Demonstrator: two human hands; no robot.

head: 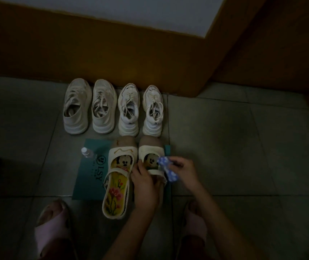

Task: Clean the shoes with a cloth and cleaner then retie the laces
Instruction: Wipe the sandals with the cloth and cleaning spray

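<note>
Pink slippers (50,228) on the person's feet are framing the bottom of the view, on the grey tiled floor (224,147). Left hand (144,186) is gripping a cartoon-print shoe (150,152), fingers curled over it and hiding its heel half. Right hand (183,169) is pinching a blue dotted cloth (168,171) just beside that shoe's upper. Its mate (116,184) is lying alongside, floral insole showing. Both are sitting on a teal sheet (86,181), with a clear bottle (88,153) at its far corner. Four white laced sneakers (104,107) are standing in a row along the brown wall (93,53).
</note>
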